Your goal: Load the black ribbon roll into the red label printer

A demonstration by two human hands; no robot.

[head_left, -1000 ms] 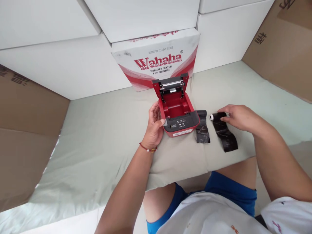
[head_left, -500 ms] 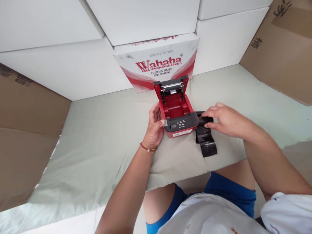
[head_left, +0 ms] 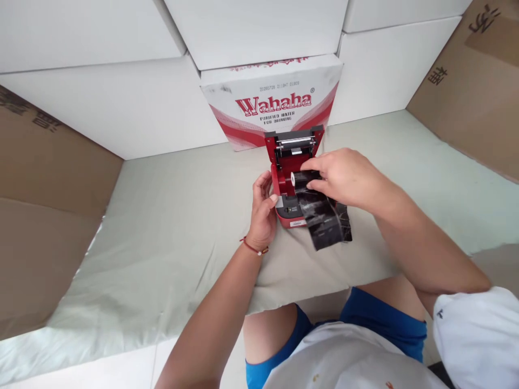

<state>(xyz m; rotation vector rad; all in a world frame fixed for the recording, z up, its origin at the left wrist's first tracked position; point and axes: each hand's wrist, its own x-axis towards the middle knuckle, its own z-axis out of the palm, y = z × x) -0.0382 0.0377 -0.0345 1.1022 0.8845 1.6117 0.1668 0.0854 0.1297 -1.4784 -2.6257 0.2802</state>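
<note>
A small red and black printer [head_left: 284, 215] stands on the cloth with its lid raised and its red inner bay showing. My left hand [head_left: 263, 208] grips its left side, the thumb on the front left corner. Between thumb and fingers, my right hand [head_left: 338, 175] holds a black roll [head_left: 304, 178] with a white core over the bay. A loose black strip [head_left: 322, 221] hangs from the roll across the printer's front panel. More black film [head_left: 345, 221] lies on the cloth at the printer's right.
Behind the printer stands a Wahaha carton [head_left: 275, 102], with large white boxes [head_left: 121, 113] stacked around it. Brown cardboard boxes flank the cloth-covered surface [head_left: 182, 216] at left [head_left: 48, 216] and right [head_left: 466, 92].
My right hand has lifted the black roll from beside the printer and moved it left over the open bay. My left hand keeps its grip. The view has shifted slightly.
</note>
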